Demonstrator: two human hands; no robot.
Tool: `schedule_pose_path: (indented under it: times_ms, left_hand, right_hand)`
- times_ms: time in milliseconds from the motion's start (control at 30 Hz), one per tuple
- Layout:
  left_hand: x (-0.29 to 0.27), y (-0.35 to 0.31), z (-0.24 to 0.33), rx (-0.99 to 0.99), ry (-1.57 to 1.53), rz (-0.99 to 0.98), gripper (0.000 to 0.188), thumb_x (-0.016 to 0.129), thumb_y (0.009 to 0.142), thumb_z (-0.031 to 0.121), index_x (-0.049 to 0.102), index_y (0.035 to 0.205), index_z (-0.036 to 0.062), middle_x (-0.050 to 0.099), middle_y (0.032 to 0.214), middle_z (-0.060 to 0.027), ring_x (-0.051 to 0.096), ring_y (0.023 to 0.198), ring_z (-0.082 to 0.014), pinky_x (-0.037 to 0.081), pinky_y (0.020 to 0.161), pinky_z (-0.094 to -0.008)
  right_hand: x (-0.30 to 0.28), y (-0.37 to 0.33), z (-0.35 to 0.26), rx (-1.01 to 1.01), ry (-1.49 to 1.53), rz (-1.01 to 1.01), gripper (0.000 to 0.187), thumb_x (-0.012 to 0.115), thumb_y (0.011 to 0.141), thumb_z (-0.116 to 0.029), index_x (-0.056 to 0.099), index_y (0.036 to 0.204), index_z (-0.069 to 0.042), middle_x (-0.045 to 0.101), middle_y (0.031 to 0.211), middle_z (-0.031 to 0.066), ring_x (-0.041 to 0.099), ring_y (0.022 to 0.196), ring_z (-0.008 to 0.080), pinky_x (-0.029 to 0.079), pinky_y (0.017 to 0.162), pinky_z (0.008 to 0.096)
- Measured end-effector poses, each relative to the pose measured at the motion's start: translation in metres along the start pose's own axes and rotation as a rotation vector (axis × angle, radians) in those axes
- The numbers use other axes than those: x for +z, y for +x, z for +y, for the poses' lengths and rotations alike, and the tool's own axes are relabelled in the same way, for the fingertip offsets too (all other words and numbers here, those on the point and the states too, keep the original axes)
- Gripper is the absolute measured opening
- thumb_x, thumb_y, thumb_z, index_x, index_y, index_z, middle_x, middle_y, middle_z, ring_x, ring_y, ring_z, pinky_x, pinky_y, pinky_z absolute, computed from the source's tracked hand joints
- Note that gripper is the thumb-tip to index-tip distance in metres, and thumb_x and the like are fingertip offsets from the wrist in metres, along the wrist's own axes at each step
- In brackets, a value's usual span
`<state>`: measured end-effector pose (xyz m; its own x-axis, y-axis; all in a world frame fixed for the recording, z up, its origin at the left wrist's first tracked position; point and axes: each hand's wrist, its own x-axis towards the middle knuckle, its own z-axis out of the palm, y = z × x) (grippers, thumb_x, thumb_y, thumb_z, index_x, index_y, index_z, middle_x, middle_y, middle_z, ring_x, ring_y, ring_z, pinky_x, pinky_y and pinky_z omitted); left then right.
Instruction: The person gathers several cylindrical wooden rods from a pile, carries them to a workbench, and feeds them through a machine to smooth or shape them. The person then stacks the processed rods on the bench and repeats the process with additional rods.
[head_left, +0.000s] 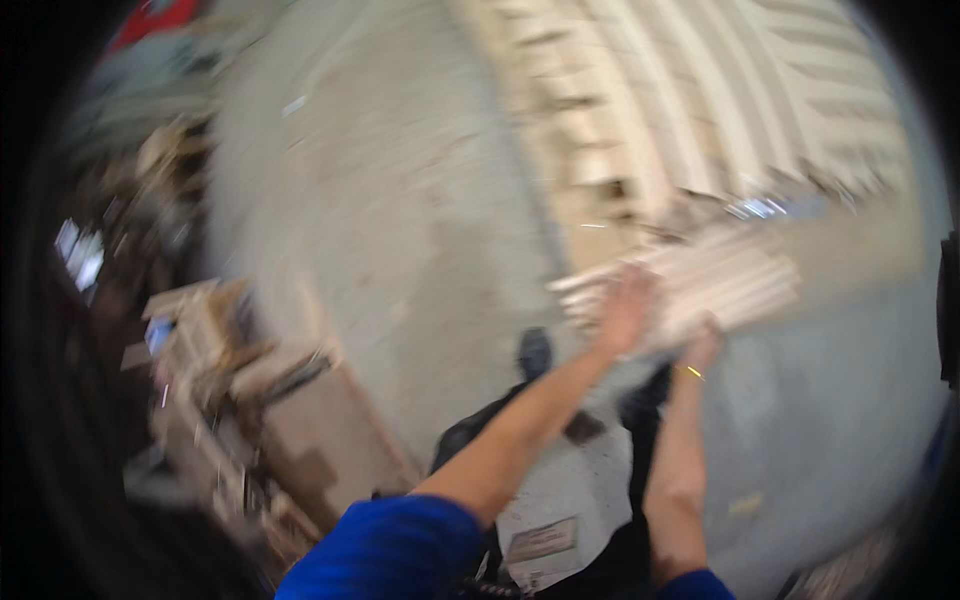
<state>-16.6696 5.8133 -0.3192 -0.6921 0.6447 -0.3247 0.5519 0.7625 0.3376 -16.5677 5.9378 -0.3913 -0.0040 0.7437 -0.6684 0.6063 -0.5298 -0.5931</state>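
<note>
A bundle of pale wooden slats [735, 275] lies across in front of me, blurred by motion. My left hand [627, 305] is closed over the top of its left part, fingers across the slats. Lower and to the right, my right hand [703, 345] grips the bundle's near edge; its fingertips are partly hidden behind the wood. A thin yellow band circles my right wrist. The bundle is beside the near end of a large stack of long light boards [690, 100]; whether it rests on anything I cannot tell.
Grey concrete floor [400, 200] runs along the left of the stack. At the lower left stands a box-like wooden container [340, 430] with wood offcuts [205, 330] beside it. A flat printed piece [543, 540] lies near my feet. Dark clutter fills the far left.
</note>
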Motion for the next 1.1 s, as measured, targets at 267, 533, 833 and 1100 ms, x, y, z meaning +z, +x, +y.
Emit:
schedule_pose_path:
  times_ms: [267,533,833,1100]
  left_hand:
    - [-0.087,-0.049,-0.05,-0.212,-0.32,-0.105,0.072,0.068,0.076,0.016,0.031,0.137,0.0082,0.019,0.144,-0.0214,0.021,0.133,-0.0387,0.023,0.109,-0.0468]
    - [-0.312,-0.26,-0.261,-0.813,-0.624,0.554,0.056,0.066,0.078,0.02,0.045,0.128,0.0063,0.039,0.134,-0.0175,0.035,0.126,-0.0337,0.031,0.102,-0.0437]
    - [-0.592,-0.614,-0.547,-1.782,0.187,1.272,0.048,0.066,0.078,0.025,0.052,0.116,-0.0009,0.054,0.117,-0.0185,0.046,0.114,-0.0347,0.039,0.094,-0.0466]
    - [-0.531,-0.723,-0.718,-2.193,-0.497,0.989,0.071,0.072,0.063,0.024,0.042,0.124,0.0038,0.059,0.109,-0.0238,0.057,0.103,-0.0383,0.047,0.089,-0.042]
  right_hand:
    - [-0.035,-0.009,-0.035,0.324,0.138,-0.061,0.087,0.06,0.077,-0.057,0.032,0.138,-0.002,0.027,0.144,0.0173,0.029,0.13,0.0326,0.027,0.101,0.0555]
    - [-0.029,-0.184,-0.072,-0.103,-0.63,-0.32,0.072,0.058,0.083,-0.047,0.043,0.129,0.006,0.043,0.133,0.0212,0.041,0.123,0.031,0.032,0.102,0.0403]
    - [0.204,-0.416,-0.209,-0.828,-1.466,-0.876,0.07,0.057,0.082,-0.048,0.046,0.125,0.005,0.05,0.125,0.0227,0.046,0.117,0.0309,0.035,0.098,0.0432]
    - [0.647,-0.713,-0.239,-0.872,-1.158,-1.351,0.039,0.057,0.087,-0.022,0.054,0.117,0.002,0.064,0.096,0.0095,0.061,0.084,0.0156,0.047,0.063,0.0256]
